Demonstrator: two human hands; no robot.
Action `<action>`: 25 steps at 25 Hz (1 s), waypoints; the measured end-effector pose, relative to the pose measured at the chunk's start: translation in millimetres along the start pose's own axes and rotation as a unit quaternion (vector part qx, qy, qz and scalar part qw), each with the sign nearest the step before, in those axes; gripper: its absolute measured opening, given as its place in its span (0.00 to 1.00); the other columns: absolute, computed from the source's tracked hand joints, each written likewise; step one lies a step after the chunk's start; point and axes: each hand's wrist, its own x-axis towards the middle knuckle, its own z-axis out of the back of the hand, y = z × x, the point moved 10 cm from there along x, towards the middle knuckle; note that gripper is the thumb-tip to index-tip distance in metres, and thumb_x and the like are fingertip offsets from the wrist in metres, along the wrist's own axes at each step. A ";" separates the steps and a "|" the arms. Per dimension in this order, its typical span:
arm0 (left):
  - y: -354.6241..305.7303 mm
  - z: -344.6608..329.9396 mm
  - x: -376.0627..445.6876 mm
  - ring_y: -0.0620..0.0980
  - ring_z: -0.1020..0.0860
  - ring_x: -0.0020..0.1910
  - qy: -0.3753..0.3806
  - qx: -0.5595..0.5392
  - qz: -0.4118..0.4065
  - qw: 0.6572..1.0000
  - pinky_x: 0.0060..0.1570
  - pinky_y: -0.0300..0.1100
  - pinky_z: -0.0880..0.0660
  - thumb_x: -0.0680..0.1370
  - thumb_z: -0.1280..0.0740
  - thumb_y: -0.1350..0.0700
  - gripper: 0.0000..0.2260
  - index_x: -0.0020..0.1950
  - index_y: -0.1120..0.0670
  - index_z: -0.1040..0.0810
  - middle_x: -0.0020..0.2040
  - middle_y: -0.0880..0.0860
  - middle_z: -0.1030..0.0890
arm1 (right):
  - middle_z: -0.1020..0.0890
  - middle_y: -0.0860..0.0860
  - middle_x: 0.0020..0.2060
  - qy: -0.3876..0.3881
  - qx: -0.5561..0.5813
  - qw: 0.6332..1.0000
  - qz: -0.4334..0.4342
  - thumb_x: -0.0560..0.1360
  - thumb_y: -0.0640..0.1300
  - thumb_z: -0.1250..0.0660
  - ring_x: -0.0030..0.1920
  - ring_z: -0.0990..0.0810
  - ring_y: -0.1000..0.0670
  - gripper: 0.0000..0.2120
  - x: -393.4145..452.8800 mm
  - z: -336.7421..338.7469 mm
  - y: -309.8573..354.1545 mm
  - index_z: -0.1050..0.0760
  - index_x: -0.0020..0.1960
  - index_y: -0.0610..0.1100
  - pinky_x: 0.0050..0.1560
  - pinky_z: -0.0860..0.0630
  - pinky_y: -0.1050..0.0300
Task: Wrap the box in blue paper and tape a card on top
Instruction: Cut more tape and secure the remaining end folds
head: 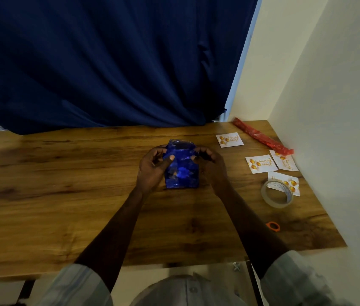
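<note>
Both hands are gripping the small box wrapped in shiny blue paper above the brown wooden worktop. The left hand is curling round its left side, thumb lying across the top face; the right hand is clasping the right side, fingers curled over the upper edge. Four white cards with gold ornaments and a clear tape roll are lying well to the right of the right fingers.

The person wore a pale grey-blue shirt, faintly striped, with a button at bottom centre; both sleeves were rolled up, leaving the forearms bare.
</note>
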 end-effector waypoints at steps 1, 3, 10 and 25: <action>0.0 -0.4 -0.2 0.47 0.18 0.51 -0.003 0.000 0.001 1.000 0.49 0.48 0.19 0.76 0.30 0.53 0.11 0.57 0.55 0.23 0.54 0.52 0.18 | 0.20 0.54 0.53 0.000 -0.002 1.000 -0.009 0.76 0.38 0.34 0.52 0.20 0.55 0.13 0.0 -1.4 -1.0 0.24 0.60 0.45 0.44 0.24 0.62; 1.7 0.4 -0.5 0.47 0.19 0.51 -0.014 0.006 0.008 1.000 0.49 0.51 0.19 0.76 0.30 0.51 0.12 0.57 0.53 0.22 0.54 0.50 0.18 | 0.21 0.54 0.55 0.001 -0.004 1.000 -0.026 0.77 0.38 0.34 0.53 0.22 0.56 0.16 0.8 -4.1 -4.0 0.26 0.64 0.46 0.44 0.25 0.62; -1.5 1.6 -3.6 0.48 0.18 0.48 -0.053 -0.002 0.015 0.998 0.48 0.50 0.19 0.77 0.33 0.49 0.09 0.53 0.53 0.21 0.49 0.50 0.17 | 0.21 0.52 0.57 0.006 0.008 0.999 -0.033 0.78 0.40 0.36 0.52 0.20 0.53 0.15 0.6 -9.8 -1.9 0.26 0.65 0.46 0.46 0.23 0.59; -4.3 7.4 0.6 0.46 0.21 0.47 -0.140 -0.033 0.052 0.988 0.47 0.39 0.24 0.77 0.31 0.59 0.06 0.53 0.55 0.24 0.47 0.51 0.20 | 0.18 0.49 0.53 -0.057 -0.016 0.997 -0.050 0.79 0.41 0.37 0.51 0.19 0.50 0.10 9.6 -7.8 -6.1 0.22 0.58 0.45 0.46 0.23 0.57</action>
